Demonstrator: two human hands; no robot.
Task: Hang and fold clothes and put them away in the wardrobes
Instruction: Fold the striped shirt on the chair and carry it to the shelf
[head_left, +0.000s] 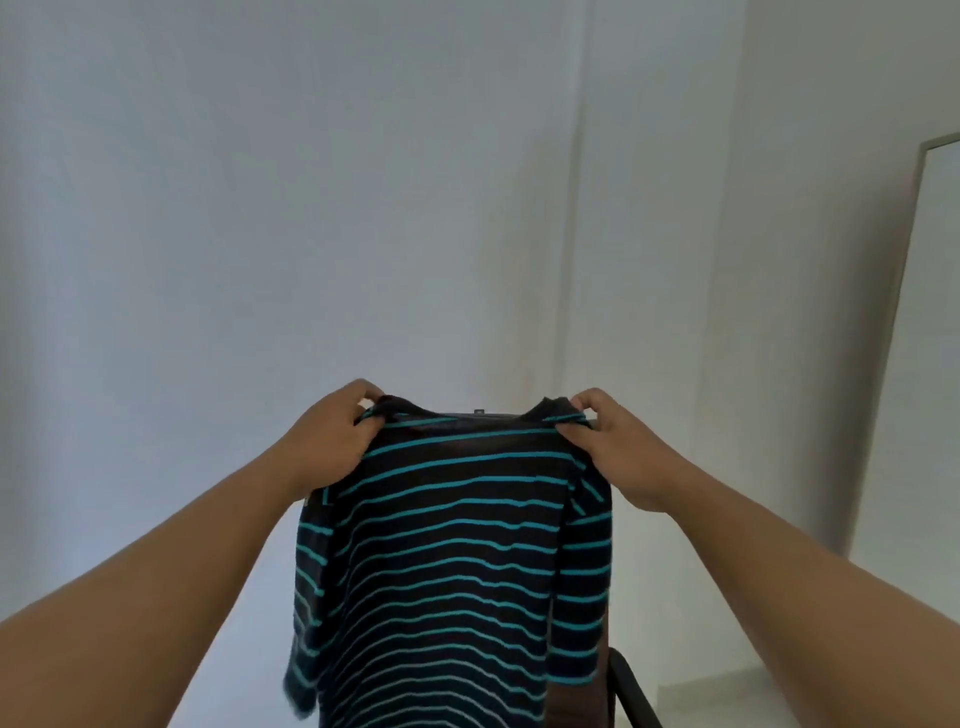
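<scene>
Striped shirt (452, 561), dark with teal bands, hangs in the air ahead of me, held up by its shoulders against a pale wall (311, 208). My left hand (332, 441) pinches the left shoulder, fingers curled into the cloth; my right hand (613, 447) pinches the right shoulder likewise.

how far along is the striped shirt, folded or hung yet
Nothing looks finished yet. In hand: the left hand and the right hand each pinch a shoulder of the dark shirt with teal stripes, holding it up so that it hangs open at full length, sleeves dangling. Left: no fold is made, no hanger is in view, and no open wardrobe shows, so folding or hanging it and putting it away remain.
</scene>
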